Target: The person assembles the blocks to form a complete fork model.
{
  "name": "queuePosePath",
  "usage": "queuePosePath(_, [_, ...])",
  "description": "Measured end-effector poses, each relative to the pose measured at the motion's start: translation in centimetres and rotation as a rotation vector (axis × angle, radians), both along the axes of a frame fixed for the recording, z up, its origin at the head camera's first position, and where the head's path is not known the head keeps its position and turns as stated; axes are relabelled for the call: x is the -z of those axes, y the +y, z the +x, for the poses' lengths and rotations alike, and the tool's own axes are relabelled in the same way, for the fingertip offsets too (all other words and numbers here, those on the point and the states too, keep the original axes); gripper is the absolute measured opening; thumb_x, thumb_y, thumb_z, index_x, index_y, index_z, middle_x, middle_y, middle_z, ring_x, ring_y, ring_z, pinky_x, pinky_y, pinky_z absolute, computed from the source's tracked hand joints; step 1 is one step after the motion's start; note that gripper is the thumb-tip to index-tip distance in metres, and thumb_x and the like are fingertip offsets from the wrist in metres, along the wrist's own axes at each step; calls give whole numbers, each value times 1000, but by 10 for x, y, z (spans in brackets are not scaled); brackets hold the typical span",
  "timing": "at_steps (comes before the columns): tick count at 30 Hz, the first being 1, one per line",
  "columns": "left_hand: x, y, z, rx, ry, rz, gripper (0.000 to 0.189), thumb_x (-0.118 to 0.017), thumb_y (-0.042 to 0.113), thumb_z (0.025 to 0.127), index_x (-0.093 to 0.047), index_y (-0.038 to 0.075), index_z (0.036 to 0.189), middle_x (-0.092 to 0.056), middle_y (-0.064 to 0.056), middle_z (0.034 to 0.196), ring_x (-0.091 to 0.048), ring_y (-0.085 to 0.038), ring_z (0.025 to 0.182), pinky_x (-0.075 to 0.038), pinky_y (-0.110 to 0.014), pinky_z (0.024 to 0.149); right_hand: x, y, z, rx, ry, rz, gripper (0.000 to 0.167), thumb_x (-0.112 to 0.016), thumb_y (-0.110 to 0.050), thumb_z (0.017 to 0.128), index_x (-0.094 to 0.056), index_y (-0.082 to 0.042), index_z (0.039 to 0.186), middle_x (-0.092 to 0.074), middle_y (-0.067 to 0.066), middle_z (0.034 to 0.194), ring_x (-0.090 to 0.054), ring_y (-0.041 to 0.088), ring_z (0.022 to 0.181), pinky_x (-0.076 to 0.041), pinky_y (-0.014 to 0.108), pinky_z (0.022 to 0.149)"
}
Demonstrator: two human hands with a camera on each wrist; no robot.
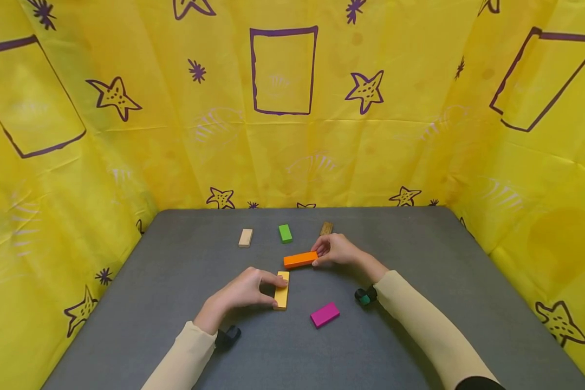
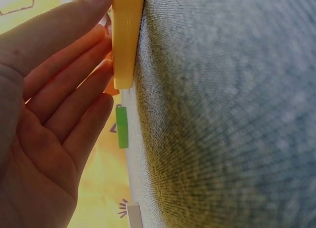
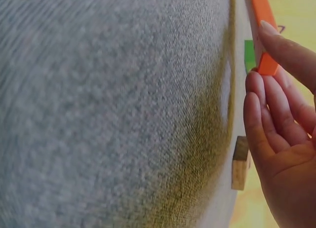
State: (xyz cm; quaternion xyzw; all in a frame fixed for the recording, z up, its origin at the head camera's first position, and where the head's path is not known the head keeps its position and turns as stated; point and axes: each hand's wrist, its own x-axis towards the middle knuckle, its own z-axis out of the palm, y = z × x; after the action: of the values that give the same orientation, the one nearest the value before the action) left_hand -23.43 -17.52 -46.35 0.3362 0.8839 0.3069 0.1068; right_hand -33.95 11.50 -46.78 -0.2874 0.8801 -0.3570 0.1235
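A yellow wooden block (image 1: 281, 292) lies lengthwise on the grey table, with my left hand (image 1: 246, 287) at its left side. The thumb is at the block's near end and a finger reaches over its far part; in the left wrist view the other fingers extend along the yellow block (image 2: 127, 40). My right hand (image 1: 338, 250) pinches the right end of an orange block (image 1: 299, 260) between thumb and fingers. In the right wrist view the orange block (image 3: 266, 20) appears raised off the tabletop. It lies crosswise just beyond the yellow one.
A magenta block (image 1: 325, 315) lies nearer, between the forearms. Farther back stand a beige block (image 1: 245, 238), a green block (image 1: 285, 233) and a brown block (image 1: 326, 228), the last just behind my right hand. Yellow patterned cloth (image 1: 283, 151) walls the table (image 1: 185, 254) at back and sides.
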Motion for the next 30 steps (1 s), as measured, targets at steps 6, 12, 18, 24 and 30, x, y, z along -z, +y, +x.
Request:
queuePosePath(6, [-2, 0, 0, 1, 4, -6, 48, -81, 30, 75, -67, 22, 120, -65, 17, 116, -59, -5, 113, -48, -34, 99, -2, -4, 2, 4, 4, -14, 31, -83, -30, 72, -69, -14, 94, -68, -3, 87, -63, 9, 79, -55, 24, 74])
queuePosePath(12, [-3, 1, 1, -4, -2, -8, 48, -81, 28, 75, -67, 22, 120, -65, 17, 116, -59, -6, 114, -47, -34, 100, -2, -8, 5, 7, 6, -4, 32, -83, -31, 72, -69, -14, 94, -68, -4, 86, -63, 7, 78, -55, 24, 73])
queuePosePath(18, [-2, 0, 2, -12, -3, -6, 48, -81, 28, 74, -68, 22, 120, -65, 18, 115, -58, -5, 115, -46, -34, 101, -2, -13, 6, -11, -5, -5, 34, -84, -34, 70, -68, -15, 94, -67, -4, 86, -63, 8, 79, -55, 23, 74])
queuePosePath(24, [-1, 0, 2, -11, 2, -5, 48, -81, 28, 74, -68, 22, 120, -65, 18, 115, -58, -6, 115, -46, -34, 101, -4, -19, 7, -24, 6, -4, 33, -83, -32, 71, -68, -15, 94, -68, -4, 87, -63, 8, 79, -55, 22, 73])
queuePosePath(30, [-2, 1, 2, -4, -11, -3, 49, -81, 29, 75, -67, 21, 121, -65, 18, 116, -58, -6, 115, -46, -35, 101, -3, -24, 7, -32, 12, -3, 33, -83, -32, 71, -67, -14, 94, -68, -4, 86, -63, 8, 78, -54, 22, 73])
